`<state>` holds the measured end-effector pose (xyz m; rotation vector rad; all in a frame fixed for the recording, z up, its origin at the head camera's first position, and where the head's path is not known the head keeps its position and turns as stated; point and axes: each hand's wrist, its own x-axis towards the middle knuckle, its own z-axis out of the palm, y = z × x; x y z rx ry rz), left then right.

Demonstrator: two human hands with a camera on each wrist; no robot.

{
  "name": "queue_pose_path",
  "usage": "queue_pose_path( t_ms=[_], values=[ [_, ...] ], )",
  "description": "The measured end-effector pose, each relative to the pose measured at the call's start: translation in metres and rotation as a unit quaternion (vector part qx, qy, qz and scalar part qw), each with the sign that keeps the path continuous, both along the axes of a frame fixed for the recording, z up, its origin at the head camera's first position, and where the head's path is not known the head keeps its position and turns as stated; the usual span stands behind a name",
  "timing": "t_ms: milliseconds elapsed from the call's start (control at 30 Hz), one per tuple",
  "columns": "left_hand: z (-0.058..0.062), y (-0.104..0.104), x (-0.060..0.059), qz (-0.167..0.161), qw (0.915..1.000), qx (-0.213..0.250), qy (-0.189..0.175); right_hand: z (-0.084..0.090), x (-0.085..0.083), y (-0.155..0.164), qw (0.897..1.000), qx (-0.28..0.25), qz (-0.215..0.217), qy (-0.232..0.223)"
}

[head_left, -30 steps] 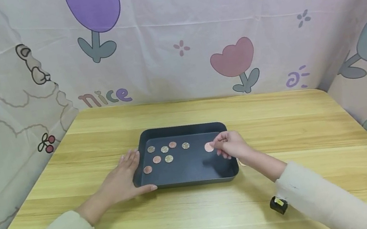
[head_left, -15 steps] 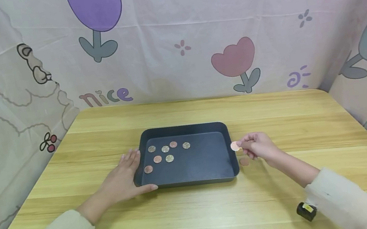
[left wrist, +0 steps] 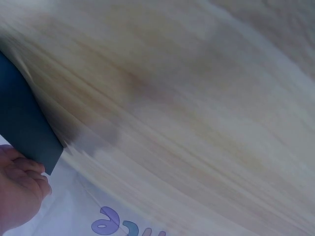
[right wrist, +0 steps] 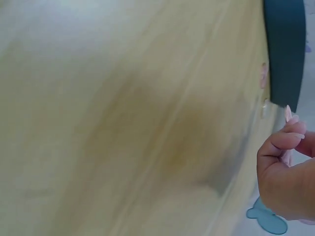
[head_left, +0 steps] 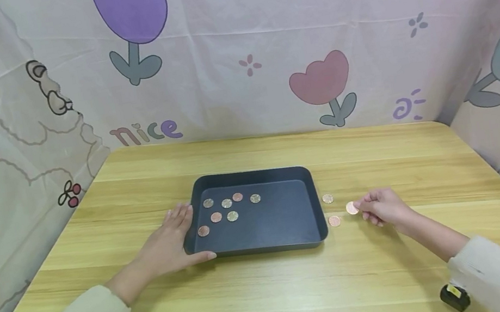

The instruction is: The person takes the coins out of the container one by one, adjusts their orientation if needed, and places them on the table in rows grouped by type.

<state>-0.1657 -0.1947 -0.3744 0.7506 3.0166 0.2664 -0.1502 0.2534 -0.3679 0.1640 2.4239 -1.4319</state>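
A dark rectangular baking tray (head_left: 286, 221) lies on the table with several coins, copper-coloured and gold-coloured, mostly in its left half; one is a gold coin (head_left: 255, 198). My left hand (head_left: 161, 251) rests against the tray's left end, fingers extended along the side and thumb at the front rim. To the right of the tray, my right hand (head_left: 385, 209) pinches a copper-coloured coin (head_left: 352, 208) between thumb and finger, just above the table. Two loose coins lie between that hand and the tray, a gold-toned coin (head_left: 328, 198) and a copper coin (head_left: 334, 221).
The wooden table (head_left: 273, 295) extends around the tray on all sides. A printed cloth (head_left: 219, 28) hangs behind it and at both sides. A black wrist device (head_left: 454, 298) sits below the right sleeve.
My right hand has carried the pinched coin rightward, from over the tray to beyond its right end. A loose coin beside the tray now shows. My left hand has stayed in place.
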Motion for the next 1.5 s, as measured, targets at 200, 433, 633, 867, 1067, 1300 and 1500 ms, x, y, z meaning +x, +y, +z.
queue_pose_path(
  t_ms=[200, 433, 633, 867, 1067, 1300, 1500],
  values=[
    [-0.001, 0.0, 0.0, 0.0, 1.0, -0.008, 0.0, -0.011, 0.004, 0.006, 0.999, 0.043, -0.001, -0.03],
    [0.001, 0.001, 0.0, 0.002, 1.0, -0.006, -0.003, -0.012, 0.004, 0.007, 0.998, 0.054, -0.005, -0.036],
    [0.001, 0.0, 0.0, 0.005, 0.9999, -0.008, -0.002, -0.01, 0.003, 0.006, 0.998, 0.049, -0.002, -0.029],
    [0.0, 0.002, 0.002, 0.005, 1.0, 0.001, -0.003, -0.01, 0.006, 0.005, 0.998, 0.049, -0.009, -0.029],
    [0.0, 0.003, 0.004, 0.004, 1.0, 0.008, -0.003, -0.006, 0.006, 0.004, 0.997, 0.07, 0.011, -0.004],
    [-0.001, 0.001, 0.003, 0.006, 1.0, 0.002, -0.005, 0.009, -0.005, -0.012, 0.997, 0.055, 0.016, 0.054],
    [-0.001, 0.001, 0.002, 0.002, 1.0, 0.002, -0.002, 0.022, -0.015, -0.041, 0.997, 0.0, 0.007, 0.081]
  ],
)
